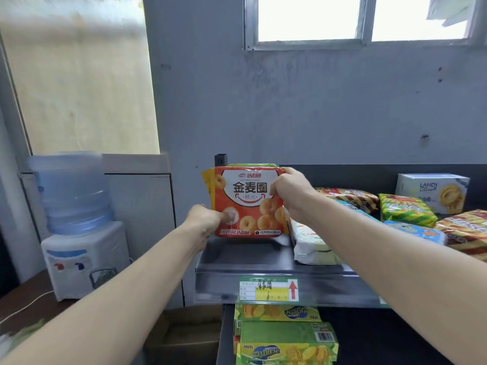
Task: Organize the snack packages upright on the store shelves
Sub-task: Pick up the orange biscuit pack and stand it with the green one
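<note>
An orange snack package [247, 204] printed with ring biscuits stands upright at the left end of the dark top shelf [253, 255]. More packages of the same kind stand behind it, only their edges showing. My left hand [204, 219] pinches its lower left corner. My right hand [291, 192] grips its upper right edge. To the right, a white-green package [309, 242], striped snack bags [350, 197], a green-yellow bag [405, 209] and a blue bag [416, 231] lie flat on the shelf.
A white biscuit box [432, 192] stands at the back right. Green-yellow biscuit boxes [287, 338] are stacked on the shelf below, under a price label [268, 289]. A water dispenser [79, 227] stands on a table to the left of the shelf.
</note>
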The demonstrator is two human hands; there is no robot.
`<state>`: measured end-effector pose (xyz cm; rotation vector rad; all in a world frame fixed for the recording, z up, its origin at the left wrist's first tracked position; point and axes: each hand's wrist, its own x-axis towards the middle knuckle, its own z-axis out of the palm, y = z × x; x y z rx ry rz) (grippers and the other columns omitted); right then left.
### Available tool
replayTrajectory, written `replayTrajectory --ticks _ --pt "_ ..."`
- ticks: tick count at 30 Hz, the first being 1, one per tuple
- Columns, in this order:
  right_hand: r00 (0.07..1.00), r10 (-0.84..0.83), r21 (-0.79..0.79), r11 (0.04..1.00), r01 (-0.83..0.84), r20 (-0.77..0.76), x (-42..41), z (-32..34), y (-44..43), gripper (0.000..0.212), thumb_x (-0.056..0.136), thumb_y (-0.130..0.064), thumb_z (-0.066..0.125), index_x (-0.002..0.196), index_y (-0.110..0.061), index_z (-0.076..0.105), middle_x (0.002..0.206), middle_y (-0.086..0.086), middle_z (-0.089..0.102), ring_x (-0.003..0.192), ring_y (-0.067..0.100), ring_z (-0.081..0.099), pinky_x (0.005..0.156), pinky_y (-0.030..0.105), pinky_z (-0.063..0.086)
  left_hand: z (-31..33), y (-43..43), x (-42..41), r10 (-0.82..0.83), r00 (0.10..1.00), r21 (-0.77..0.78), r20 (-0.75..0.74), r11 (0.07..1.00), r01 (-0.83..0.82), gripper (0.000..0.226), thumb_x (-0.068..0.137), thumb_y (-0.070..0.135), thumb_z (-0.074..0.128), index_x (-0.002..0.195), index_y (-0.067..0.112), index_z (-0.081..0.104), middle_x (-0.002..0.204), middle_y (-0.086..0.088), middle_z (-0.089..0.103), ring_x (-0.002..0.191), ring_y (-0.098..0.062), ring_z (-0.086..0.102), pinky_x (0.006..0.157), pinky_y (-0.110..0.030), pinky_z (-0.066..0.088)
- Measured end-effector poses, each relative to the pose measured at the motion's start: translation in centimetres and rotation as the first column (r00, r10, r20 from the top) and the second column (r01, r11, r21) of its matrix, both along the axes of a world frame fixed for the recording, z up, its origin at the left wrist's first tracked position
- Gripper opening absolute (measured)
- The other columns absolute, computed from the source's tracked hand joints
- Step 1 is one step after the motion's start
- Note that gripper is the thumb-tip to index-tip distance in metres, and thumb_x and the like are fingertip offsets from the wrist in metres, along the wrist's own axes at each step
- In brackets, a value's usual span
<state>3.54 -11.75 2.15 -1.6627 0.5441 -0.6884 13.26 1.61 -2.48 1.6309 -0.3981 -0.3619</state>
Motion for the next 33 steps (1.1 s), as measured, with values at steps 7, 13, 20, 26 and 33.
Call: replayTrajectory --ticks 7,13,20,26,33 --pt "0.996 0.003 0.064 0.998 0.003 -0.087 0.6 -0.8 -0.4 0.033 0.089 0.003 0.042 0.114 -0.016 0.055 0.093 0.004 0.067 0.073 0.017 0.064 0.059 0.029 0.055 -0.7 -0.5 0.9 0.012 0.999 0.100 0.050 0.995 -0.017 0.031 0.076 0.007 0.076 0.098 0.006 0.054 0.097 -0.010 0.066 0.077 -0.021 0.061 0.059 -0.028 0.047" --pt "0.997 0.013 0.096 0.995 -0.006 -0.079 1.4 -0.9 -0.5 0.034 0.087 0.003 0.042 0.113 -0.014 0.056 0.092 0.005 0.068 0.077 0.021 0.067 0.070 0.035 0.058 -0.7 -1.1 1.4 0.065 0.995 0.086 0.073 0.994 -0.071 0.025 0.076 0.005 0.075 0.081 0.010 0.051 0.087 -0.006 0.061 0.070 -0.018 0.057 0.066 -0.032 0.047" --pt "0.996 0.021 0.055 0.998 -0.017 -0.087 1.6 -1.1 -1.0 0.038 0.086 0.005 0.043 0.117 -0.015 0.054 0.108 0.008 0.067 0.095 0.027 0.066 0.082 0.042 0.057 -1.3 -1.9 1.8 0.074 0.990 0.130 0.117 0.987 -0.089 0.031 0.076 0.007 0.075 0.100 0.005 0.054 0.096 -0.009 0.063 0.086 -0.025 0.059 0.076 -0.036 0.048" --pt "0.994 0.031 0.061 0.998 -0.025 -0.101 1.2 -1.1 -0.9 0.035 0.086 0.004 0.045 0.116 -0.010 0.055 0.109 0.010 0.067 0.095 0.029 0.066 0.083 0.041 0.056 -1.2 -2.0 2.1 0.082 0.981 0.183 0.177 0.976 -0.115 0.028 0.077 0.012 0.075 0.097 0.006 0.055 0.100 -0.010 0.065 0.086 -0.025 0.059 0.076 -0.035 0.047" --pt "0.994 -0.110 -0.230 0.967 0.105 -0.008 -1.0 -0.3 -0.9 0.030 0.094 -0.015 0.049 0.124 -0.014 0.048 0.086 -0.009 0.052 0.066 0.002 0.048 0.042 0.007 0.037 0.2 -2.5 1.2 0.206 0.889 0.186 0.409 0.935 -0.302 0.051 0.078 0.012 0.073 0.119 0.004 0.043 0.126 -0.017 0.045 0.113 -0.033 0.051 0.093 -0.042 0.047"
